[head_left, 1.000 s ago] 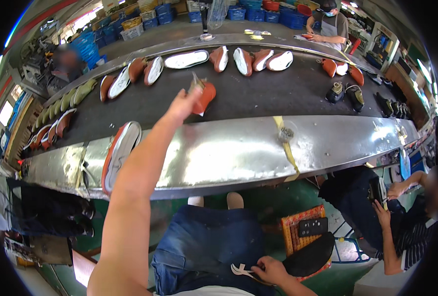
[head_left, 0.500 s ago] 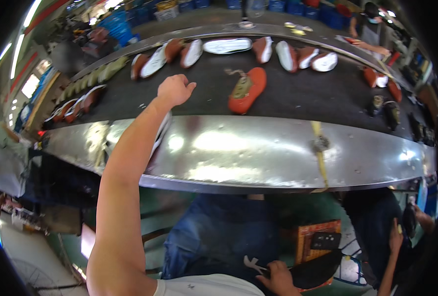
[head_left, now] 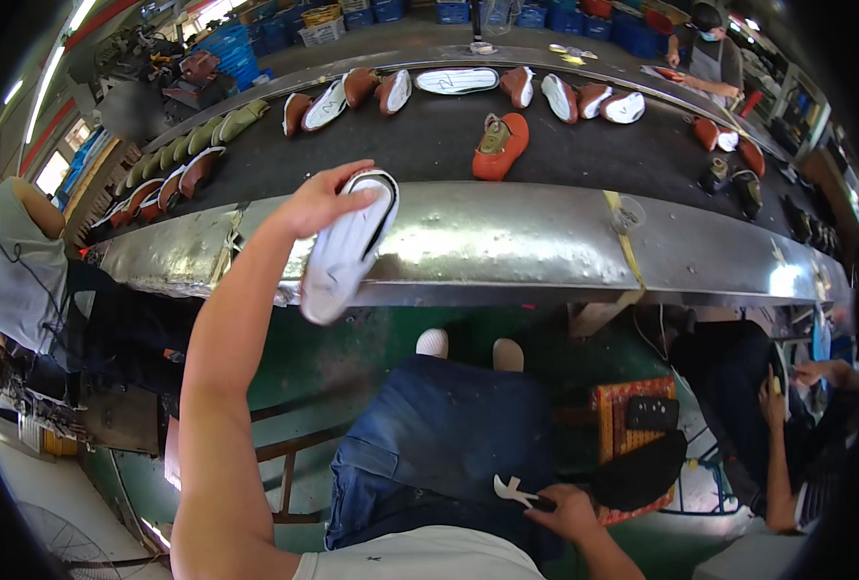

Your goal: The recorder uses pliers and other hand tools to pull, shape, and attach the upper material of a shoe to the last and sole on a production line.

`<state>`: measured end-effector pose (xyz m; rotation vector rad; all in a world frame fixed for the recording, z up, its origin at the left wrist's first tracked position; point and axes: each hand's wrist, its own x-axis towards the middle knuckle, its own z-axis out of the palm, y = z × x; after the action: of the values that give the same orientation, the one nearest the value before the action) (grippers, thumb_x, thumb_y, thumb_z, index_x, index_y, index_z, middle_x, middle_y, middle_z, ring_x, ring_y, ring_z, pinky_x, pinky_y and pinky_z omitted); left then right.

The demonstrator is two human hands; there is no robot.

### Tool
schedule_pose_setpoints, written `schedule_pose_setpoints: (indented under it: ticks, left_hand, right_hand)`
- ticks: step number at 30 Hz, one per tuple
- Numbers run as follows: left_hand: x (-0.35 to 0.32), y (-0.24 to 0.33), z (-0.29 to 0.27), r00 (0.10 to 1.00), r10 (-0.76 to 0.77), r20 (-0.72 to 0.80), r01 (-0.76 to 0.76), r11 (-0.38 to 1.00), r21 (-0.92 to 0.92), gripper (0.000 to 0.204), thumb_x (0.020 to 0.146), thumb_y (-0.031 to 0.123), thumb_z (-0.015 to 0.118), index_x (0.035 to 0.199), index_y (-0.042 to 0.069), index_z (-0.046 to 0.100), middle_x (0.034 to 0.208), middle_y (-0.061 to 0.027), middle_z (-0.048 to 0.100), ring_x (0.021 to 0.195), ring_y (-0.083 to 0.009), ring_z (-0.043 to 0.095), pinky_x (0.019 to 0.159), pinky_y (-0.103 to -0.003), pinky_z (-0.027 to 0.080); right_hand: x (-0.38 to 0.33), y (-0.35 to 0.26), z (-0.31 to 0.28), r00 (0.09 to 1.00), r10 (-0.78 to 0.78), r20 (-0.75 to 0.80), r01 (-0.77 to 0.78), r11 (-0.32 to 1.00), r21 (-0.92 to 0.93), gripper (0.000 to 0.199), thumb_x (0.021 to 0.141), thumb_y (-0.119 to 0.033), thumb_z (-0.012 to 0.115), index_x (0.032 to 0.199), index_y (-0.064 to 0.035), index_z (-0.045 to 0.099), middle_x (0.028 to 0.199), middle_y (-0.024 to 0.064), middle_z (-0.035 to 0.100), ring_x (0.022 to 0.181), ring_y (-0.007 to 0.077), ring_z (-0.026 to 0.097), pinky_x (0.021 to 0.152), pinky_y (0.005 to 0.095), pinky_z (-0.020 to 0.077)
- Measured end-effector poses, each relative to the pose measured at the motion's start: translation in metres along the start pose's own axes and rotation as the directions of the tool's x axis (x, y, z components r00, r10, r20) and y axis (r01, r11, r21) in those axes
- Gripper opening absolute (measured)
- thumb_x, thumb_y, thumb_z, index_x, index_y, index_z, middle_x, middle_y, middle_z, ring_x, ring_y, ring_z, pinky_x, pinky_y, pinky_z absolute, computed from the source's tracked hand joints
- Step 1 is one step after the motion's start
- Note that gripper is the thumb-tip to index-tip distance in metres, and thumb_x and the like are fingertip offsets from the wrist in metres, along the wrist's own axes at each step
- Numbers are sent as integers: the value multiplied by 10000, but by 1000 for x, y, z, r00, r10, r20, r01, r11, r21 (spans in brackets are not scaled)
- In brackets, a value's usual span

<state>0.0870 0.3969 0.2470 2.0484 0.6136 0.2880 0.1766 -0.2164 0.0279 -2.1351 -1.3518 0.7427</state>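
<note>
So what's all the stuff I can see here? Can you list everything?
Conveyor belt: one, dark, running across the top.
Metal edge: one, shiny silver, along the belt's near side.
Orange shoe: one, alone in the middle of the belt.
Shoes and soles: many, white and brownish-red, along the belt's far edge and left end.
Blue crates: several, behind the belt.
Other people: one in grey at far left, one across the belt at top right, one seated at lower right.
White sole: one, black-rimmed, held in front of the metal edge.
Left hand: grips the white sole's top.
Right hand: low by the lap, holding a small white-tipped tool.
</note>
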Motion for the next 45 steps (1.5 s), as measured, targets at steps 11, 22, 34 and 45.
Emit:
schedule_pose_setpoints:
  ticks: [11,22,34,45]
  left_hand:
    - [-244,-77,280,987,80,139,71,561,-825,883,935,37,728,1636,145,202,1297,-54,573,1210,-151,541,1079,-323,422]
    - [-257,-70,281,977,136,163,47,610,-791,514,1092,284,489,1542,103,317,1456,-112,458,1373,-224,429,1169,-370,317]
    - [-249,-71,271,993,118,4,-107,914,-390,509,1047,254,582,1481,19,458,1542,-207,445,1444,-314,431,1172,-383,356]
    - [-237,-103,266,998,67,21,-42,813,-580,471,1011,103,624,1463,53,502,1521,-141,493,1431,-235,427,1187,-380,321]
  right_hand:
    - [-11,-14,-30,796,337,502,-603,497,623,342,987,-194,649,1267,2,633,964,80,739,784,140,677,695,278,525]
    - [31,-122,-15,944,0,329,-200,794,574,307,1009,-179,602,1280,-36,609,1015,64,702,883,123,636,828,303,528]
    - [81,-136,-51,782,73,620,-515,636,575,232,1040,-198,567,1150,5,593,913,83,658,816,188,662,740,347,554]
    - [109,-75,31,961,-269,-69,275,957,95,287,961,-159,650,1174,19,579,993,222,674,874,420,680,771,478,554]
